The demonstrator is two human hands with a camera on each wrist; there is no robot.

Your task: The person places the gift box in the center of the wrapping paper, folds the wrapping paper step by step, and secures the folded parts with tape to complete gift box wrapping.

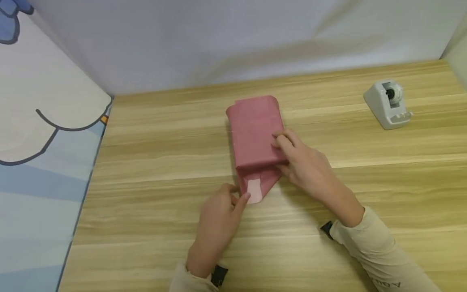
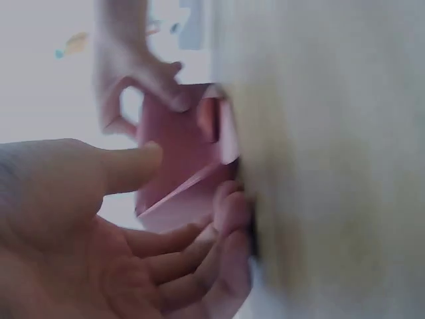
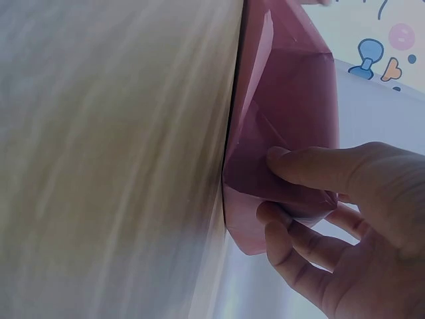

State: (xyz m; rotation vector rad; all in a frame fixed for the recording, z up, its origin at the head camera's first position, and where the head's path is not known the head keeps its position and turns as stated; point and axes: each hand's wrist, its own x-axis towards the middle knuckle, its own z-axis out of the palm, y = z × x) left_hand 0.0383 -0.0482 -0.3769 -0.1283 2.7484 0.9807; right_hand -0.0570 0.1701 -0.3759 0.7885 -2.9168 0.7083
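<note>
A box wrapped in dusky pink paper [image 1: 257, 129] lies on the table, its near end partly folded. From that end juts a pointed paper flap [image 1: 270, 180] with a pale pink strip [image 1: 254, 190] on it. My right hand [image 1: 304, 164] grips the box's near right corner; in the right wrist view the thumb [image 3: 302, 166] presses into the folded end while the fingers lie along the side. My left hand [image 1: 220, 221] is at the flap's left edge. In the left wrist view its thumb [image 2: 129, 166] and loosely bent fingers stand apart, fingertips close to the paper.
A grey-white tape dispenser [image 1: 388, 105] with a roll of clear tape stands at the back right of the wood-grain table [image 1: 157, 211]. Behind the table rises a pale wall [image 1: 204, 44]; a cartoon-printed panel [image 1: 40, 194] borders the left side.
</note>
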